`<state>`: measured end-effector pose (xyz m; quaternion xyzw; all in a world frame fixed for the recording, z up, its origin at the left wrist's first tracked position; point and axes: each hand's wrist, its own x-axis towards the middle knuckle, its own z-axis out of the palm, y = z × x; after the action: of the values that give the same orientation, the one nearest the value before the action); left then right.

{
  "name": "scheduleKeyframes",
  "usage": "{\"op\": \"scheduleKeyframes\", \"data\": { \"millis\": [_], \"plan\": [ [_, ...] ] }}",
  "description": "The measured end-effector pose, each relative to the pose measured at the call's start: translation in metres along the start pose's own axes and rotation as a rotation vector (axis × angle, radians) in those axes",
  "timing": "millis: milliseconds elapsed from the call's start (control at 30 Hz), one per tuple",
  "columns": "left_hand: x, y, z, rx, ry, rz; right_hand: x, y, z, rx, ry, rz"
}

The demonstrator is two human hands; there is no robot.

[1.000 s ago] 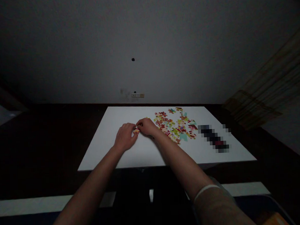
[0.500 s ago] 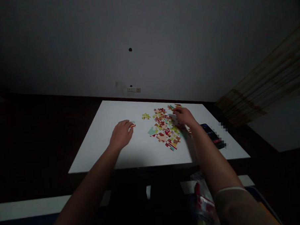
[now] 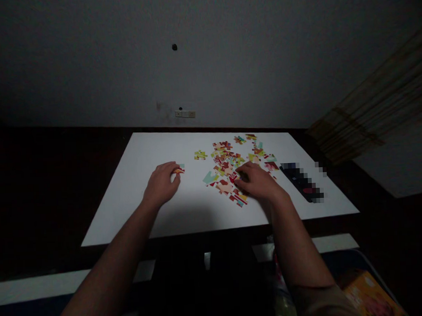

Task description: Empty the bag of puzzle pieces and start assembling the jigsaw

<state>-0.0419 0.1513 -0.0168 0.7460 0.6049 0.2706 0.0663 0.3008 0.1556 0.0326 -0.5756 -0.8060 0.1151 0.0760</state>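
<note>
Head view: your left hand (image 3: 160, 184) lies on the white tabletop (image 3: 129, 203), its fingers (image 3: 171, 168) curled around one orange-red jigsaw piece (image 3: 178, 170), with a teal piece (image 3: 182, 166) just beside it. Your right hand (image 3: 257, 181) rests over the loose pieces (image 3: 225, 164) at centre, its digits pressed downward; whether they grasp anything cannot be told. Pinch a piece by its edges, keeping its knobs clear of your fingertips. Counted: two hands, one piece held, one yellow-green piece (image 3: 200, 154) lying apart, and a scatter too numerous to count exactly. One blurred dark oblong object (image 3: 301, 182) lies to the right.
</note>
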Motion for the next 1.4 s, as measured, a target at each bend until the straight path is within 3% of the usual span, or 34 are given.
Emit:
{"op": "scheduleKeyframes", "data": {
  "millis": [533, 800, 1200, 1400],
  "plan": [
    [-0.002, 0.0, 0.0, 0.0, 0.019, -0.024, 0.002, -0.009, 0.01, 0.009, 0.032, 0.031],
    [-0.007, -0.002, -0.004, -0.038, 0.039, -0.123, 0.01, -0.011, 0.017, 0.039, 0.003, 0.023],
    [-0.01, 0.0, -0.007, -0.07, 0.029, -0.11, 0.013, -0.023, 0.016, 0.173, -0.047, 0.047],
    [-0.011, -0.003, -0.005, -0.052, 0.038, -0.08, 0.009, -0.022, 0.007, 0.094, 0.032, 0.098]
  ]
}}
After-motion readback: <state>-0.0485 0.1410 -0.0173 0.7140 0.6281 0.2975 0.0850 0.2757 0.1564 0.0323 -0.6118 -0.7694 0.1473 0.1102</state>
